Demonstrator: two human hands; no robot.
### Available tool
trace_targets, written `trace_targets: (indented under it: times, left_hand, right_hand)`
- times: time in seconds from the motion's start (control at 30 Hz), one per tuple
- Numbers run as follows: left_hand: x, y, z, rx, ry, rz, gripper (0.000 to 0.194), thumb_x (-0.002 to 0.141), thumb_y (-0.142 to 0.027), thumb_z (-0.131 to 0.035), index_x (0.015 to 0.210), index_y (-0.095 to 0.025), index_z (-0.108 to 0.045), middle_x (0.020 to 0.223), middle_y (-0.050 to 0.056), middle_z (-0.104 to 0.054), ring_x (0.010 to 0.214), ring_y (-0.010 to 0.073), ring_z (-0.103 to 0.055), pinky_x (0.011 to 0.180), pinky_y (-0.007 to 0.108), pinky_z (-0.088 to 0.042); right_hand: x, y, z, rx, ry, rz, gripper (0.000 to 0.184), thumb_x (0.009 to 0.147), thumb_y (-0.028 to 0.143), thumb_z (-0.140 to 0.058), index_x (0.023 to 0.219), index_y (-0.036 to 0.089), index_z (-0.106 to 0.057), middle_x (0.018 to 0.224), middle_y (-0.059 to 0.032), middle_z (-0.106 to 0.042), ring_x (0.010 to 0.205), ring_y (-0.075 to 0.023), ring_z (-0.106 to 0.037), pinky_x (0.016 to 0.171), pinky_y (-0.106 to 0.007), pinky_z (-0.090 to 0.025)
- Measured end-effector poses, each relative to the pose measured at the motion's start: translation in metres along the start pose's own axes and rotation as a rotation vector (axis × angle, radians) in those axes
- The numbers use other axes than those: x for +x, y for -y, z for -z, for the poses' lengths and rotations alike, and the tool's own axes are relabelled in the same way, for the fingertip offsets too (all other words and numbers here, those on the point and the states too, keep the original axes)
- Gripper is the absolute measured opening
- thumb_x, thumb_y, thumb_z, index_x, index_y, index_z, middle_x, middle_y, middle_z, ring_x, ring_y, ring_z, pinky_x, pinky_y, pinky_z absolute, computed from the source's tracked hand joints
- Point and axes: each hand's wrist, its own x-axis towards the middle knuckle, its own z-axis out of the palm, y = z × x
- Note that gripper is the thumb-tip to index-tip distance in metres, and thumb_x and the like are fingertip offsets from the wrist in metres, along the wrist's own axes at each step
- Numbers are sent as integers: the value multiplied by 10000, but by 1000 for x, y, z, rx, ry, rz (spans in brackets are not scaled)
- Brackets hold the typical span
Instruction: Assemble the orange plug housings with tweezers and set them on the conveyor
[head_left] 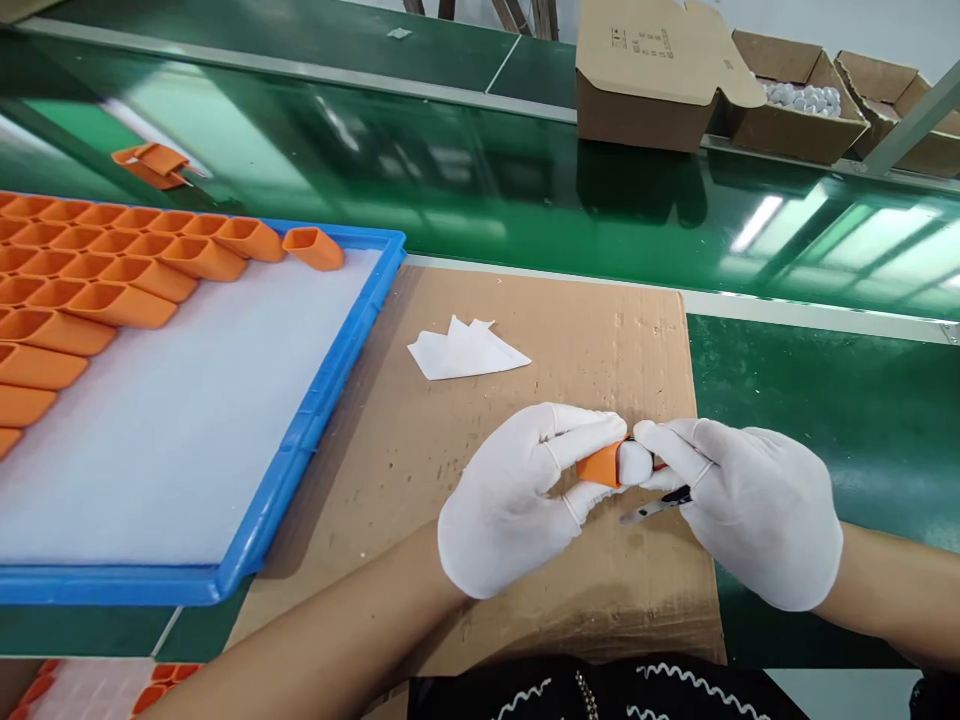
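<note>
In white gloves, both my hands meet above the cardboard sheet (570,600). My left hand (517,500) is closed around a small orange plastic housing (600,466), holding it sideways between thumb and fingers. A white rounded piece (635,464) sits at the housing's right end; how deep it goes is hidden. My right hand (750,500) pinches at the right side of that white piece, where a bit of red and black shows. A slim pen-like tool (656,506), dark with a pale tip, is tucked under the right fingers and points left.
A blue tray (311,420) at left holds rows of orange housings (124,303). Torn white paper (469,352) lies on the cardboard. An orange piece (154,165) rests on the green surface (465,190). Cardboard boxes (637,115) stand back right, one with white round parts (804,98).
</note>
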Motion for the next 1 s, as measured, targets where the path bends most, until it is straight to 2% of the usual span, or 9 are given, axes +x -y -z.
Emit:
trace_targets:
  times: [0.17,0.3,0.4,0.53,0.6,0.7,0.77,0.87,1.0]
  left_hand:
    - [3,-7,-3,-37,31,26,305,794,-2,-563,969,-235,-655,794,-15,-699,694,143,-664,589,265,-548]
    - [-6,-8,-7,-22,-12,87,286,845,-92,-643,1094,-226,-682,937,30,-748,808,166,-699,721,305,-604]
    - [-11,-11,-9,-15,-27,153,347,843,-124,-673,1174,-225,-685,1011,52,-758,858,189,-719,772,344,-627]
    - [-11,-16,-12,25,-13,255,342,829,-141,-715,1161,-220,-716,1003,48,-774,841,196,-736,737,331,-635]
    - [-11,-15,-15,10,-28,332,334,813,-132,-734,1132,-231,-730,1030,41,-776,883,200,-744,777,335,-638]
    - [-10,-9,-19,-215,-101,484,344,774,-122,-773,1097,-226,-722,1091,44,-766,970,210,-745,894,375,-634]
    - [-9,-3,-21,-460,-156,552,353,761,-128,-794,1092,-195,-689,1130,72,-758,1007,218,-747,940,396,-629]
    - [-8,2,-20,-673,-211,548,345,762,-98,-791,1067,-172,-647,1197,113,-737,1147,248,-712,1035,422,-589]
    - [-8,2,-17,-676,-198,364,355,798,-32,-745,1088,-194,-619,1193,94,-736,1282,274,-634,1130,490,-515]
  right_hand:
    - [3,3,7,1,-19,31,420,892,37,-386,663,258,-661,519,45,-534,420,-141,-297,471,-306,-213]
    - [2,7,9,12,-57,8,392,853,11,-365,594,236,-555,489,31,-471,434,-144,-305,481,-312,-203]
    - [-1,13,10,-8,-13,-53,351,869,69,-399,586,232,-527,466,21,-429,439,-150,-289,481,-324,-171]
    - [-7,23,9,-5,158,1,245,808,56,-475,847,196,-672,611,16,-542,429,-124,-299,467,-337,-150]
    - [-9,24,6,58,251,35,384,758,81,-536,1110,146,-676,767,-12,-639,432,-114,-350,439,-335,-171]
    - [-7,15,4,342,313,5,606,814,199,-562,1413,117,-517,1109,-91,-708,540,-138,-552,451,-311,-376]
    - [-1,4,3,611,239,-101,581,893,287,-545,1456,153,-493,1261,-105,-691,790,-189,-694,659,-339,-556]
    - [11,-15,-1,967,178,-360,436,914,366,-591,1314,203,-650,1249,-83,-722,1101,-234,-694,947,-396,-568]
    - [22,-30,-11,1424,421,-642,420,805,532,-744,1066,206,-786,1126,-88,-773,1087,-251,-706,954,-398,-573]
